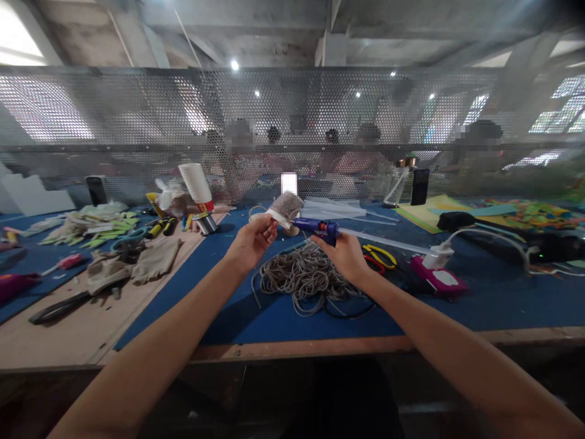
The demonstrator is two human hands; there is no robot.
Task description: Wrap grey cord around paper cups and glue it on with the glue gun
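Grey-covered cup pinched in left fingers; right fingers curled round blue glue gun.

From far off I see a blue worktable, a holey metal screen, bright windows and small lights under a gray concrete ceiling.

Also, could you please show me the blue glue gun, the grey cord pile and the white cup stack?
Blue glue gun (313,225): head view, on its body.
Grey cord pile (304,272): head view, middle of the tangle.
White cup stack (194,182): head view, on its side.
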